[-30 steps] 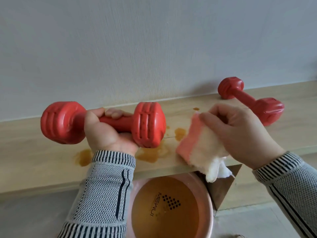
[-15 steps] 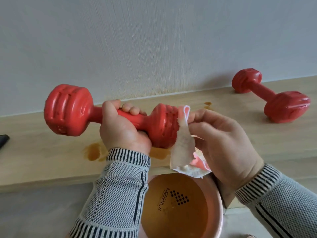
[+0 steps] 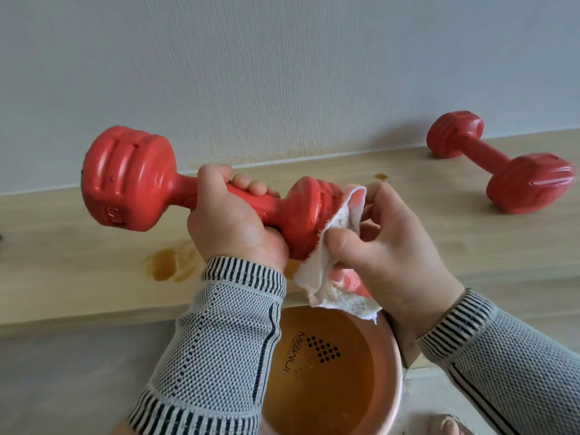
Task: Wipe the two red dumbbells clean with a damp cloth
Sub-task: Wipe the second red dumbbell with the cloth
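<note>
Dumbbell in hand: the held dumbbell (image 3: 201, 189) is lifted clear of the wooden shelf (image 3: 62, 246), its bar roughly level, so I can reach its end faces without the board in the way.
Basin: the pink basin (image 3: 394, 390) of brownish water sits nearest me, right under the cloth, so I judge drips fall into it rather than onto the floor.
Left hand: my left hand (image 3: 232, 224) is wrapped around the bar, fingers curled over the top, thumb side toward the left head; that leaves both heads bare for wiping.
Right hand: my right hand (image 3: 389, 246) pinches the damp cloth (image 3: 332, 259) between thumb and fingers and presses it against the right head's outer face.
Cloth: white with a pink patch, its loose tail hanging just over the basin rim.
Shelf: brown spill marks (image 3: 169, 262) lie on the wood below my left wrist, with a small spot farther back; the front edge runs just beyond the basin.
Room: open board to the left and between my hands and the far weight.
Second dumbbell: the other dumbbell (image 3: 499, 171) lies on the shelf well to the right, one head near the wall (image 3: 282, 73), untouched.
</note>
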`<state>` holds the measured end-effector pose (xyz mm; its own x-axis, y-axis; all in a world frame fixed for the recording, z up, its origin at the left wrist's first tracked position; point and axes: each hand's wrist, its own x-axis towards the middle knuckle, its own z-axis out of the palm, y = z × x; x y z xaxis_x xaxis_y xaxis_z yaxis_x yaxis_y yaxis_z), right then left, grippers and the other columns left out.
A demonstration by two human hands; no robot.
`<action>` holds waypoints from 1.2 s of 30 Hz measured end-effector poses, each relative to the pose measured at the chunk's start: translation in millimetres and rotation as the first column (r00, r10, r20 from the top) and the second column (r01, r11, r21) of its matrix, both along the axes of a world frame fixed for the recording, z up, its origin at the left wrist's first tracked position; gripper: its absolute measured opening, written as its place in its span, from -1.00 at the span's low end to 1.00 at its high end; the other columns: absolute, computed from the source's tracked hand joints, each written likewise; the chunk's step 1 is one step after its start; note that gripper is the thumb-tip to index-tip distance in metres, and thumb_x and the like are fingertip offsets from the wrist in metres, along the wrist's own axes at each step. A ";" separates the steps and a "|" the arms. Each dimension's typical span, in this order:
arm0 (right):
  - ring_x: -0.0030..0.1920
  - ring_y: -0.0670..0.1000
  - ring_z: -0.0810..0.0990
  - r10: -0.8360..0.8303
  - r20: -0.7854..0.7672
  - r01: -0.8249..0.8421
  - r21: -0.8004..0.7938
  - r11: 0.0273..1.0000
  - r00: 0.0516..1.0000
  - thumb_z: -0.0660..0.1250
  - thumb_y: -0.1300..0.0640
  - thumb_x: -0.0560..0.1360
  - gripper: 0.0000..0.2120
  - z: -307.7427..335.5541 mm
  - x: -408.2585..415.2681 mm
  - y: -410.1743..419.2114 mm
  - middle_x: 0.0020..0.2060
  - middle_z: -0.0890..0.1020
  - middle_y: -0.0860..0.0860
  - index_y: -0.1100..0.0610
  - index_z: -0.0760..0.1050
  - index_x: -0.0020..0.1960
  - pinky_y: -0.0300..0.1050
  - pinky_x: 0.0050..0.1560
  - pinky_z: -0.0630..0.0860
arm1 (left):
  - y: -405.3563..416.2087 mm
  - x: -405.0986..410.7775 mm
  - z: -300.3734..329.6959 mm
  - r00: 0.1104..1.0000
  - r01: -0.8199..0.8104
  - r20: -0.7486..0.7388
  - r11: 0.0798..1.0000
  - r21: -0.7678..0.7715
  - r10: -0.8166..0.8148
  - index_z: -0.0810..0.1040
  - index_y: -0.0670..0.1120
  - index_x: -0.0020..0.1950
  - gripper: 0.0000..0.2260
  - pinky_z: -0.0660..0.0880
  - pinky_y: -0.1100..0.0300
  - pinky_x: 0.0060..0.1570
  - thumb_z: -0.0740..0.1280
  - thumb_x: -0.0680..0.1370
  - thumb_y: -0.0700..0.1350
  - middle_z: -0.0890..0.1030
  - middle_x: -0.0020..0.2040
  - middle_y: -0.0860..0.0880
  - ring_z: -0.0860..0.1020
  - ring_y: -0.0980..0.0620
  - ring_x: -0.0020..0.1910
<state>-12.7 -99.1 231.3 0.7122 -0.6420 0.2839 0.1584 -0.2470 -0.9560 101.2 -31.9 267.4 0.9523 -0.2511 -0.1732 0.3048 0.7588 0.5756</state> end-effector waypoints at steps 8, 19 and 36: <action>-0.18 0.32 0.64 -0.009 0.002 0.009 0.163 0.987 1.000 0.38 0.06 0.31 -0.64 1.6 -0.7 -4.6 -0.21 0.61 0.23 0.32 0.50 -0.05 0.36 -0.22 0.59 | 2.6 -5.2 7.8 0.994 -0.013 0.106 1.000 0.000 0.013 0.34 -0.07 -0.30 -0.81 0.38 0.19 -0.39 0.24 0.49 -0.23 0.37 -0.46 0.05 0.36 0.06 -0.52; -0.16 0.34 0.63 -0.078 0.006 0.078 0.052 0.996 0.997 0.36 -0.06 0.25 -0.56 7.0 3.1 0.1 -0.16 0.60 0.30 0.28 0.48 -0.08 0.35 -0.32 0.58 | 7.0 -8.4 12.4 0.988 -0.010 0.155 1.000 0.010 0.008 0.33 -0.06 -0.32 -0.79 0.38 0.19 -0.39 0.23 0.50 -0.23 0.36 -0.46 0.05 0.35 0.06 -0.52; -0.25 0.11 0.63 0.256 -0.010 -0.226 0.440 0.869 0.967 0.33 0.13 0.31 -0.71 15.4 0.4 -3.4 -0.22 0.59 0.16 0.24 0.44 -0.02 -0.04 -0.36 0.54 | 22.4 0.9 14.6 0.928 0.200 0.324 0.980 -0.025 -0.181 0.30 -0.04 -0.38 -0.73 0.29 0.20 -0.37 0.09 0.52 -0.22 0.28 -0.49 0.05 0.26 0.06 -0.53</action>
<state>-12.3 -102.5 246.7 0.8680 -0.4954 -0.0345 0.0930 0.2304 -0.9687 102.1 -9.4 282.0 0.8882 -0.4338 0.1513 0.2544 0.7386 0.6243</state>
